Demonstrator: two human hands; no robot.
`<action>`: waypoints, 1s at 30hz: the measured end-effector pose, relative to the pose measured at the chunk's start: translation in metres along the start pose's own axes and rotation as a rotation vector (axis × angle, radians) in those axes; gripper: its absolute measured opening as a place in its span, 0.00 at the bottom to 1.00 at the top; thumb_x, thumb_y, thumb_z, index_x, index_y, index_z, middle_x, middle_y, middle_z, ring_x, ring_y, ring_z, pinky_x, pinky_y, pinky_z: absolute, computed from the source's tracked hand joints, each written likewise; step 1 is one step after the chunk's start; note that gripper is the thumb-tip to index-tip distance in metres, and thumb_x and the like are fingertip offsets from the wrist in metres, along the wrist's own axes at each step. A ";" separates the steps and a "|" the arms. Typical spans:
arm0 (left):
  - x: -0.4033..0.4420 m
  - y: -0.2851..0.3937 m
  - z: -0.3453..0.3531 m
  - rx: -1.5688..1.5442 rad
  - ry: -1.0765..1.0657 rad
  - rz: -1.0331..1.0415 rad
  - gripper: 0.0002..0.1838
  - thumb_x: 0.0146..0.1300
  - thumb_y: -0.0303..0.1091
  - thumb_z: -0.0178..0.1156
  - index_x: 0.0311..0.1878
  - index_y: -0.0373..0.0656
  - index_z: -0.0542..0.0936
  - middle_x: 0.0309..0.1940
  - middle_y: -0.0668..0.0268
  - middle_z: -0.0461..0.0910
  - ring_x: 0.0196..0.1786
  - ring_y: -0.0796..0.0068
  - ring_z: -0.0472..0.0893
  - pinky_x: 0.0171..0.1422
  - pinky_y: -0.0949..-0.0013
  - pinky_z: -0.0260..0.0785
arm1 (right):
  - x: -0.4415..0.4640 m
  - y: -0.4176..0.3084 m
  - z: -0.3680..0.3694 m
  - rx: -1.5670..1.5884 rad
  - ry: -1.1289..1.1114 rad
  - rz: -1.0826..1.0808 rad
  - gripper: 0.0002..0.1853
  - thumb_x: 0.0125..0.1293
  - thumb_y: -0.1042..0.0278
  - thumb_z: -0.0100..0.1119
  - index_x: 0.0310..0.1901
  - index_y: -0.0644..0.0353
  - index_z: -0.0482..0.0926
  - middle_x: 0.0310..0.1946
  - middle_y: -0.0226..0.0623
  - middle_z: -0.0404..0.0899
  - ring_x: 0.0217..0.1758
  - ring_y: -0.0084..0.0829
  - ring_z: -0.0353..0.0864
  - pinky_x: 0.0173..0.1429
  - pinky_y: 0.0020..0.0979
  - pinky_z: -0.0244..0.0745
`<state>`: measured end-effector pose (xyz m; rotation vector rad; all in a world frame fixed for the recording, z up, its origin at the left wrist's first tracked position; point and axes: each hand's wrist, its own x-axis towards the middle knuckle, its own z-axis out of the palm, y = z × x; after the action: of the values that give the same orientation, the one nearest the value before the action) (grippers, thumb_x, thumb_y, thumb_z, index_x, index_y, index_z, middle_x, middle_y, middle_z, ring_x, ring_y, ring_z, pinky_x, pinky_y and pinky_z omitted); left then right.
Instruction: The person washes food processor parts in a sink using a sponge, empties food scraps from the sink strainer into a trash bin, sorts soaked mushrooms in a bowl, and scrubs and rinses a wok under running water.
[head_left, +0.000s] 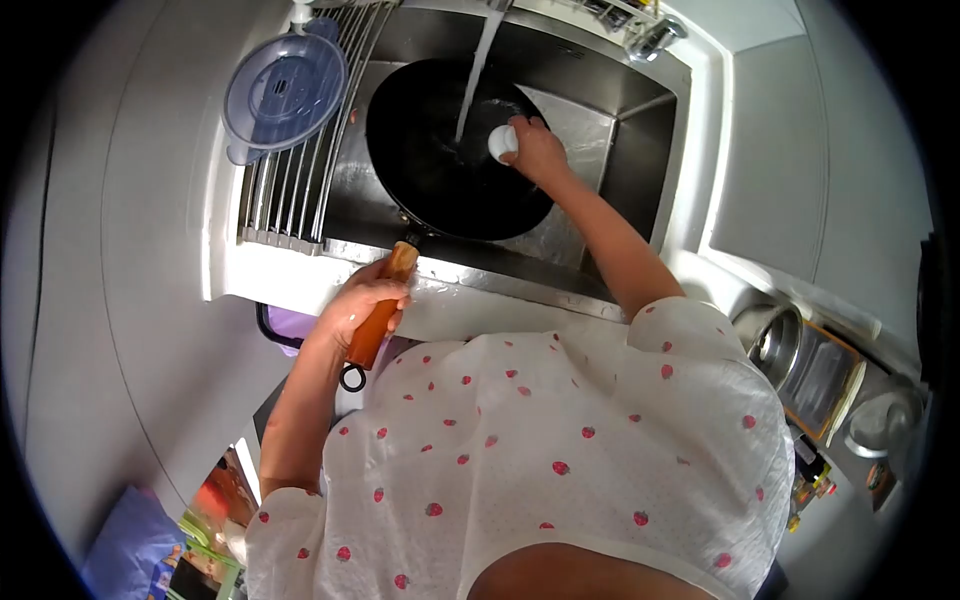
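A black wok [440, 190] rests in the steel sink, its inside facing up. My left hand [365, 305] is wrapped round its orange-brown wooden handle [373, 333], over the front edge of the sink. Inside the wok, at its right side, my right hand [537, 152] grips a small white round object [502, 145]; what it is made of I cannot tell. A stream of water [482, 70] falls into the wok just left of my right hand.
A metal rack [290, 190] spans the sink's left side, with a translucent blue lid [285, 92] on it. The steel sink [640, 150] has a chrome fitting [657, 38] behind it. Metal pots [770, 340] stand at the right.
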<state>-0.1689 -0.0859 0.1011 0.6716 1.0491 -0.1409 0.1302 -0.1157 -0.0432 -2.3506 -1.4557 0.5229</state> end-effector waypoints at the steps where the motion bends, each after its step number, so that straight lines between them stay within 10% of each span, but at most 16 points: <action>1: 0.002 -0.001 -0.002 -0.010 0.010 -0.004 0.30 0.48 0.26 0.53 0.57 0.34 0.58 0.20 0.66 0.69 0.15 0.77 0.68 0.18 0.76 0.60 | 0.010 0.003 0.004 -0.089 -0.024 -0.004 0.28 0.41 0.65 0.67 0.48 0.55 0.69 0.41 0.47 0.70 0.42 0.47 0.74 0.45 0.40 0.70; 7: 0.013 0.003 -0.004 0.184 -0.015 0.041 0.29 0.49 0.30 0.56 0.55 0.31 0.60 0.20 0.65 0.68 0.15 0.76 0.67 0.21 0.78 0.59 | 0.058 0.024 0.035 -0.090 0.090 -0.128 0.27 0.47 0.71 0.61 0.52 0.54 0.67 0.44 0.49 0.68 0.46 0.49 0.71 0.47 0.42 0.70; 12: 0.017 0.010 -0.009 0.067 -0.055 -0.036 0.22 0.49 0.29 0.54 0.49 0.36 0.65 0.20 0.67 0.68 0.14 0.78 0.68 0.17 0.77 0.59 | 0.022 -0.018 0.059 0.151 -0.191 0.168 0.24 0.46 0.69 0.63 0.47 0.58 0.67 0.48 0.53 0.65 0.47 0.48 0.72 0.51 0.40 0.69; 15: 0.017 0.011 -0.005 0.078 -0.062 -0.039 0.18 0.49 0.30 0.54 0.45 0.37 0.66 0.20 0.67 0.68 0.14 0.78 0.67 0.17 0.78 0.58 | -0.014 -0.063 0.067 0.414 -0.107 -0.374 0.23 0.44 0.64 0.65 0.44 0.55 0.69 0.38 0.48 0.72 0.45 0.47 0.72 0.50 0.39 0.68; 20: 0.017 0.006 -0.006 0.079 -0.037 -0.031 0.18 0.50 0.30 0.53 0.46 0.37 0.66 0.20 0.67 0.68 0.14 0.78 0.68 0.18 0.77 0.59 | 0.067 0.006 0.072 0.085 -0.099 0.242 0.25 0.49 0.63 0.62 0.48 0.59 0.66 0.41 0.49 0.71 0.44 0.45 0.74 0.46 0.39 0.71; 27: 0.019 0.010 -0.007 0.064 -0.056 -0.056 0.17 0.51 0.31 0.54 0.45 0.37 0.66 0.19 0.67 0.68 0.14 0.78 0.68 0.18 0.77 0.60 | 0.041 -0.083 0.064 0.351 -0.377 -0.262 0.31 0.43 0.47 0.64 0.46 0.59 0.70 0.38 0.47 0.76 0.43 0.44 0.76 0.47 0.39 0.71; 30: 0.017 0.009 -0.002 0.059 -0.033 -0.065 0.22 0.50 0.34 0.56 0.47 0.36 0.65 0.19 0.67 0.67 0.13 0.78 0.67 0.17 0.78 0.59 | 0.086 -0.027 0.077 0.266 -0.245 0.174 0.31 0.44 0.46 0.64 0.45 0.61 0.70 0.36 0.47 0.77 0.40 0.44 0.78 0.46 0.37 0.72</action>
<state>-0.1584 -0.0741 0.0903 0.6866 1.0381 -0.2390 0.1084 -0.0206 -0.1098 -2.2695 -1.1926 1.0157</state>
